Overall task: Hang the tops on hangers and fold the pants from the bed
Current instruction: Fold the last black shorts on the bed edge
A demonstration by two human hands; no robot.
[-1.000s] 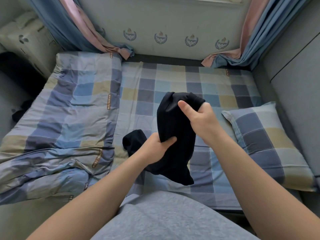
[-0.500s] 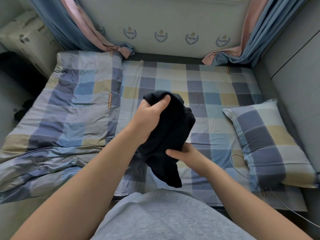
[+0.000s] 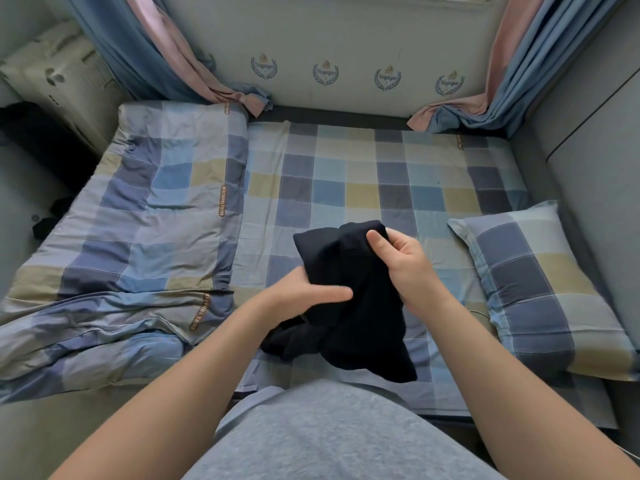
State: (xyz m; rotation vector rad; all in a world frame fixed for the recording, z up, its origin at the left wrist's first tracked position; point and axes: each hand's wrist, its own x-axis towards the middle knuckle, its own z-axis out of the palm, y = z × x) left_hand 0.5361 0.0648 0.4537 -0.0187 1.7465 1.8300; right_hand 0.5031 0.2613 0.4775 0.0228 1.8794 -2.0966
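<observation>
- A black garment (image 3: pixel 349 306) is held bunched up above the checked sheet (image 3: pixel 346 174), just below the centre of the frame, and its lower end hangs towards the bottom edge.
- Whether it is a top or a pair of pants cannot be told from the bunched cloth.
- Its upper edge is pinched by the right hand (image 3: pixel 403 268), with the thumb on the near face and the fingers curled behind.
- Its left side is gripped lower down by the left hand (image 3: pixel 301 296), with the thumb laid across the cloth.
- A rumpled checked quilt (image 3: pixel 145 244) is spread over the left half of the frame.
- A matching pillow (image 3: pixel 540 292) is seen at the right, apart from the garment.
- Blue and pink curtains (image 3: pixel 145 46) are gathered in the upper corners.
</observation>
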